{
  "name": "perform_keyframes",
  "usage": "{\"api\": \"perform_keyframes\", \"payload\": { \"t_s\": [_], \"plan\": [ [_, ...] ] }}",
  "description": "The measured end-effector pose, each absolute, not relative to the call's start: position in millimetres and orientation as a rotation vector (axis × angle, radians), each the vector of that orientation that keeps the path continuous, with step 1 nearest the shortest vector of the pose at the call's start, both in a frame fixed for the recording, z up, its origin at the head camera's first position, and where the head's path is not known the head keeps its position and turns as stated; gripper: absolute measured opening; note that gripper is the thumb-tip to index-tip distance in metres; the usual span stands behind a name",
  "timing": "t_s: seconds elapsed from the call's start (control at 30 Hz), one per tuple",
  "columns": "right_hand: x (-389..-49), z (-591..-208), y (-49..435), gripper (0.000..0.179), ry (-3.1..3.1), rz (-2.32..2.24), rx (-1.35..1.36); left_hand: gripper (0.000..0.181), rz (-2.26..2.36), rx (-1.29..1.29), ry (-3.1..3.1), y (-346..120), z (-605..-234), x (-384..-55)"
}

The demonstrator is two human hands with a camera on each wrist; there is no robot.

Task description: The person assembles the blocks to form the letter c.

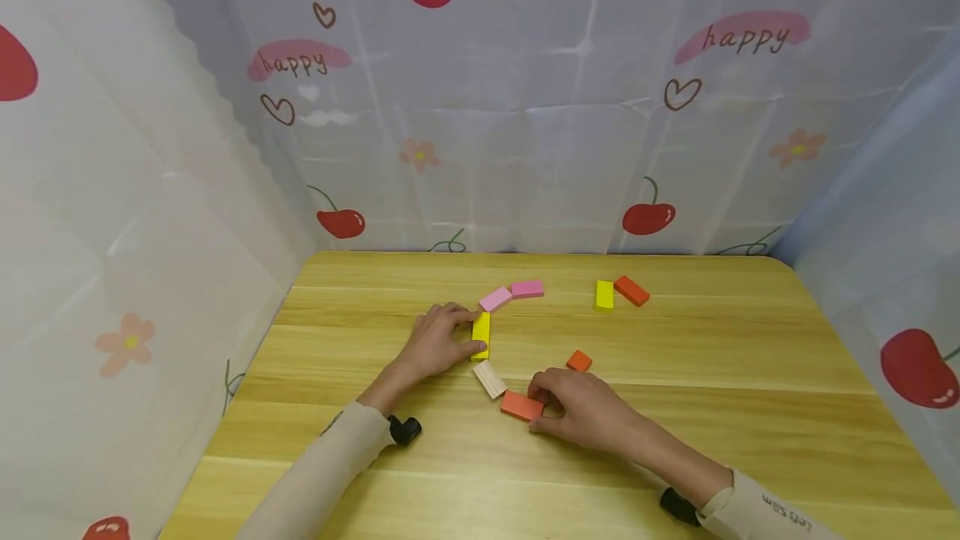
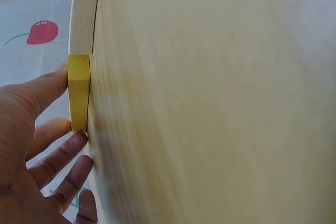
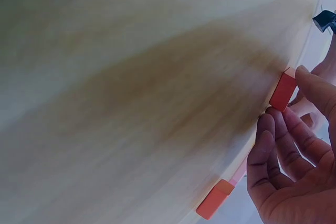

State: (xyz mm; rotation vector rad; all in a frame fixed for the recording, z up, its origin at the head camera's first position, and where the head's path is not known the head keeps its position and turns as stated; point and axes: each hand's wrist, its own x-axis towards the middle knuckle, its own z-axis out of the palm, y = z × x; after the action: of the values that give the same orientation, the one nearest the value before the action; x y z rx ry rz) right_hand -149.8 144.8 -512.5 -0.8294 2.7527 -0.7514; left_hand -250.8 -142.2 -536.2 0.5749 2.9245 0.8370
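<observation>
My left hand [image 1: 438, 342] pinches a yellow block [image 1: 482, 335] between thumb and index finger at its two ends. In the left wrist view, the other fingers spread beside this yellow block [image 2: 79, 94], and a plain wooden block [image 2: 84, 14] adjoins it. Thumb and fingers of my right hand [image 1: 588, 408] grip the right end of a red-orange block [image 1: 520, 406] lying on the table. The plain wooden block [image 1: 490, 380] sits slanted between the yellow and red-orange ones. Beyond the left fingertips, a light pink block [image 1: 496, 299] and a darker pink block [image 1: 527, 289] continue the curved row.
A small orange block [image 1: 578, 360] lies just past the right hand's knuckles. Farther back on the wooden table [image 1: 712, 340], another yellow block [image 1: 604, 295] stands beside a tilted orange-red block [image 1: 632, 290]. A cherry-printed curtain [image 1: 517, 165] surrounds the table's back and sides.
</observation>
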Motion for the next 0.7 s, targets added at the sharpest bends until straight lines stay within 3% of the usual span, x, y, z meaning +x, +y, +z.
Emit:
{"api": "perform_keyframes", "payload": {
  "t_s": [0.7],
  "plan": [
    [-150.5, -515.8, 147.0, 0.025, 2.751, -0.777, -0.817, 0.060, 0.849, 0.573, 2.922, -142.2, -536.9, -250.3]
  ]
}}
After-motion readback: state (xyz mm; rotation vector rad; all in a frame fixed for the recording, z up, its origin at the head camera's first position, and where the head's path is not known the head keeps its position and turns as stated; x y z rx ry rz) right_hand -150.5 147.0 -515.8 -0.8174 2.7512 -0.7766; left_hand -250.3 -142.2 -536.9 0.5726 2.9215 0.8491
